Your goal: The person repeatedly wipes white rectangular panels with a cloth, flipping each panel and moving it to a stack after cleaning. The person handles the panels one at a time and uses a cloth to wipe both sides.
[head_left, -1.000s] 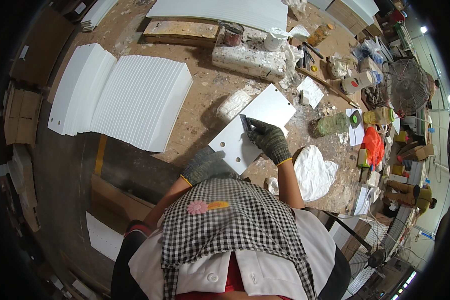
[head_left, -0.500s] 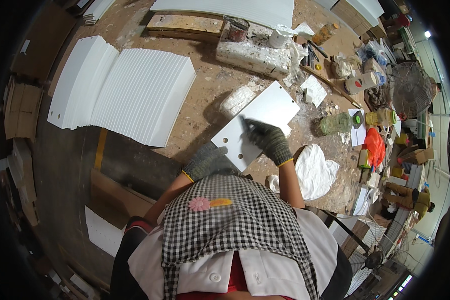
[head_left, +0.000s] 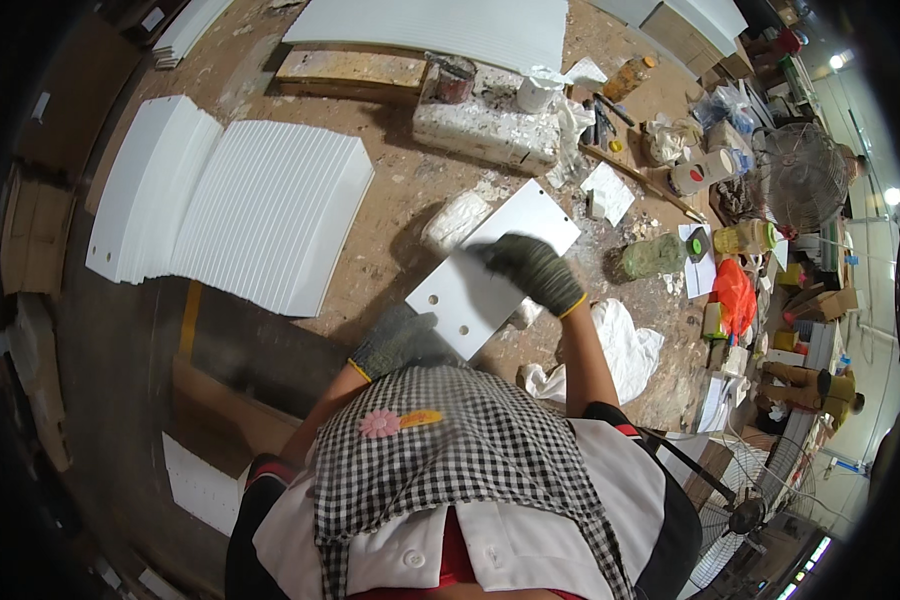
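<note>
A white rectangular board (head_left: 510, 235) with small round holes lies tilted in front of me, propped over a white wrapped bundle (head_left: 456, 222). My left hand (head_left: 402, 338), in a grey knit glove with a yellow cuff, grips the board's near left edge. Over the middle of the board is my right hand (head_left: 532, 270), gloved alike, with its fingers curled. Something dark at its fingertips is smeared by motion, so I cannot tell its kind. A crumpled white cloth (head_left: 630, 348) lies to the right, beside my right forearm.
Similar white boards (head_left: 270, 215) lean in a fanned row at the left. A paint-stained white block (head_left: 485, 125) bears a dark can (head_left: 453, 80) and a white cup (head_left: 538, 92). Jars, including a greenish one (head_left: 652, 258), and an orange-red bag (head_left: 735, 295) are at the right.
My right hand has shifted slightly on the board, its fingers still bent. The whole view has moved a little; my left hand stays at the board's near edge.
</note>
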Available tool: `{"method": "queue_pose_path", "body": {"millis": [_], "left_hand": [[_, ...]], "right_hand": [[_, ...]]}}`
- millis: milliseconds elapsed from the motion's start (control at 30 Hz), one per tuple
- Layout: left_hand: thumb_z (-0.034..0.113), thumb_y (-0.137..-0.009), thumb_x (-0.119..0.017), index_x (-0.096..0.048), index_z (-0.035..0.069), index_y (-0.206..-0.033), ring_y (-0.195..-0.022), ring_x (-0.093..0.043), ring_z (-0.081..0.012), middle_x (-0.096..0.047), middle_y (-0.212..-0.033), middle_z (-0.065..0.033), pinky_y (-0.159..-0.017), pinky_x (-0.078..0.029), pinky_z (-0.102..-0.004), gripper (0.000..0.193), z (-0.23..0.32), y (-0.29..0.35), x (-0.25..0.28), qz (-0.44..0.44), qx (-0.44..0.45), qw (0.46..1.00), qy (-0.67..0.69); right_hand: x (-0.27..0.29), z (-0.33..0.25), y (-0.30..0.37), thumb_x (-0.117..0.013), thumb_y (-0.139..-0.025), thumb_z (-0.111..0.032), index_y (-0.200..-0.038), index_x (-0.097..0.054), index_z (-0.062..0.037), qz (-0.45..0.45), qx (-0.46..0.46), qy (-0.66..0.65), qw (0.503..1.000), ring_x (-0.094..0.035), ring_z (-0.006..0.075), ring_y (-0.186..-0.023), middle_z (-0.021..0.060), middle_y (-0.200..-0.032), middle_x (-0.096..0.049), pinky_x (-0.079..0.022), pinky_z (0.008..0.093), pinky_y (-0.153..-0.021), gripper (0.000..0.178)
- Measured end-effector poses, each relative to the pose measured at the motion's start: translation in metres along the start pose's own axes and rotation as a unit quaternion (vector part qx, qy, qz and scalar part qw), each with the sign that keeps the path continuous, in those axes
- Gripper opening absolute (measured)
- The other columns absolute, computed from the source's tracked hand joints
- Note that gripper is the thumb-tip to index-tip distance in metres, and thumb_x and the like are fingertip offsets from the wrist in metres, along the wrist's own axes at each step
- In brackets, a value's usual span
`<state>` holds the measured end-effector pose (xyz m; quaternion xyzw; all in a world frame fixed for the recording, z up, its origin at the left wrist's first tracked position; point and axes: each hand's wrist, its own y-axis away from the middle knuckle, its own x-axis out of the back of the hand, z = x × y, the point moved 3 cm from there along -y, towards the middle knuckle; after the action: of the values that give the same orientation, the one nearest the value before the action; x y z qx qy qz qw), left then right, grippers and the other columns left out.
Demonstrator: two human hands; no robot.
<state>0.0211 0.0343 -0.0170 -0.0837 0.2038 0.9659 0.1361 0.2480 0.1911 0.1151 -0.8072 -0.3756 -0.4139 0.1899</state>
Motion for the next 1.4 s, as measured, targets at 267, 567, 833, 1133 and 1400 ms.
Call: {"method": "queue_pose_path", "body": {"millis": [267, 567, 833, 1133, 1400], "left_hand": [[0.02, -0.097, -0.07, -0.068, -0.004, -0.116, -0.094, -0.07, -0.0186, -0.072, -0.104, -0.0125, -0.078, -0.059, -0.0335, 0.031, 0.026, 0.005, -0.006, -0.005, 0.072, 0.983, 0.17], [0.026, -0.097, -0.074, -0.061, -0.004, -0.129, -0.111, -0.069, -0.0281, -0.067, -0.123, -0.0197, -0.089, -0.06, -0.0388, 0.046, 0.032, -0.002, -0.035, 0.006, -0.029, 0.999, 0.038], [0.012, -0.101, -0.068, -0.043, -0.004, -0.148, -0.125, -0.062, -0.0363, -0.059, -0.138, -0.0246, -0.099, -0.061, -0.0511, 0.056, 0.069, -0.004, -0.053, 0.053, 0.214, 0.88, 0.42], [0.008, -0.102, -0.067, -0.049, 0.002, -0.146, -0.12, -0.065, -0.0291, -0.062, -0.135, -0.0165, -0.098, -0.061, -0.0462, 0.048, 0.044, -0.018, -0.061, 0.069, 0.021, 0.982, 0.176], [0.004, -0.099, -0.067, -0.053, 0.004, -0.143, -0.115, -0.068, -0.0246, -0.065, -0.13, -0.011, -0.094, -0.063, -0.0444, 0.046, 0.077, -0.005, -0.058, 0.084, 0.024, 0.947, 0.309]], "right_hand": [[0.072, 0.119, -0.039, -0.067, -0.1, -0.018, -0.123, -0.078, -0.02, 0.187, -0.226, 0.134, 0.946, -0.071, 0.0333, -0.087, 0.0161, -0.098, -0.075, -0.057, 0.042, -0.082, 0.026], [0.108, 0.208, -0.066, -0.065, -0.095, -0.014, -0.118, -0.077, -0.0147, 0.343, -0.156, 0.126, 0.918, -0.069, 0.0414, -0.1, 0.0216, -0.103, -0.073, -0.054, 0.0496, -0.088, 0.026], [0.086, 0.285, 0.053, -0.079, -0.085, -0.046, -0.13, -0.071, -0.0157, 0.257, -0.49, 0.21, 0.806, -0.067, 0.0416, -0.115, 0.0244, -0.121, -0.069, -0.054, 0.0507, -0.101, 0.055], [0.056, 0.282, 0.103, -0.078, -0.087, -0.032, -0.135, -0.066, -0.0062, 0.428, -0.425, -0.103, 0.791, -0.072, 0.034, -0.101, 0.0213, -0.122, -0.073, -0.057, 0.0449, -0.09, 0.056], [0.031, 0.179, 0.128, -0.071, -0.094, -0.012, -0.127, -0.059, -0.0029, 0.378, -0.13, -0.662, 0.633, -0.066, 0.0141, -0.098, 0.0052, -0.113, -0.067, -0.057, 0.0291, -0.086, 0.036]]}}
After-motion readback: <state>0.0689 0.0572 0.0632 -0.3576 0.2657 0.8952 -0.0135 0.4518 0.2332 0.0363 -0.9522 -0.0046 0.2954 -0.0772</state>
